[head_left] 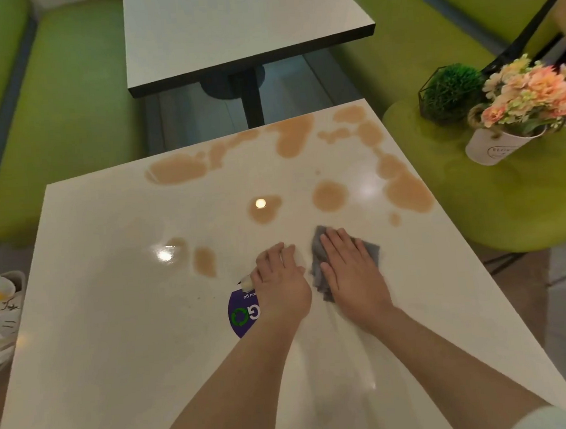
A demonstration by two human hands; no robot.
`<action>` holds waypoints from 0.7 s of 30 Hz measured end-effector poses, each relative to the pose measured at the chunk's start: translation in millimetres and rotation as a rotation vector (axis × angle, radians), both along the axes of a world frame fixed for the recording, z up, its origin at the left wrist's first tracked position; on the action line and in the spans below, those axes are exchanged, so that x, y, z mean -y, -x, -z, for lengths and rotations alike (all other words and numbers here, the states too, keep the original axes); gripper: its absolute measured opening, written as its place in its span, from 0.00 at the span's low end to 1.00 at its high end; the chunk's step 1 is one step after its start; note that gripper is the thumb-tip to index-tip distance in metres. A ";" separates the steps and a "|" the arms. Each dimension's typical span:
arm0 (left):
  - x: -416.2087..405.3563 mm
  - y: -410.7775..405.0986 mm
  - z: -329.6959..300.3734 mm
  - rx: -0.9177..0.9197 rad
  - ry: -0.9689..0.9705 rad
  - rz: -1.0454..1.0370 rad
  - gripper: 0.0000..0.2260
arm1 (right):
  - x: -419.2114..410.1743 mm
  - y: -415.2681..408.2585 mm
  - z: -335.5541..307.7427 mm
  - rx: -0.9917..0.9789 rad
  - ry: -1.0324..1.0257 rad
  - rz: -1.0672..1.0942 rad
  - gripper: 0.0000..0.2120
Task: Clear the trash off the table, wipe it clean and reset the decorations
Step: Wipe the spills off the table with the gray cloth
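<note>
The right hand (351,270) lies flat, fingers straight, pressing the grey cloth (318,262) on the desk (115,326) near the middle. The left hand (281,281) rests beside it; its grip I cannot tell. Brown spills (329,196) remain on the far side.

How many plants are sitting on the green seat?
2. A green ball plant in a wire frame sits at the back of the seat, and a white pot of pink flowers stands just right of it, nearer the camera. Nothing seems hidden.
</note>
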State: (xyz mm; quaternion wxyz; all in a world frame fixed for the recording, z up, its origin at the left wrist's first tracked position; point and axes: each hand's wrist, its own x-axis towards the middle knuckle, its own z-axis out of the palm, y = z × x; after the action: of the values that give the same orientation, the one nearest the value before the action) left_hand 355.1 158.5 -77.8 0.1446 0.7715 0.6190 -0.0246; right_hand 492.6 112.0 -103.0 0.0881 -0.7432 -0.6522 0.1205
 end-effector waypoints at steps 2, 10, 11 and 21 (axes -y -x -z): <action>-0.7 1.0 0.6 -0.024 -0.007 0.012 0.21 | 12.9 -17.3 1.6 0.022 -0.004 -0.038 0.27; 1.6 -0.4 3.1 -0.066 -0.026 0.044 0.21 | -11.7 -8.7 2.7 0.017 -0.011 0.247 0.32; 1.2 0.7 3.5 -0.072 -0.031 0.052 0.21 | -0.9 2.8 3.3 -0.007 -0.009 0.163 0.30; 1.4 -13.2 -6.4 -0.053 -0.081 -0.052 0.18 | 12.6 -55.3 0.8 0.047 0.000 0.316 0.36</action>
State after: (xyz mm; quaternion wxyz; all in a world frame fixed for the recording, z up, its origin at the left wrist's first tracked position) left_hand 368.2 157.1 -71.5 0.0972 0.7594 0.6432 -0.0162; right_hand 548.0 99.4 -103.8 0.0906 -0.8393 -0.5289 0.0876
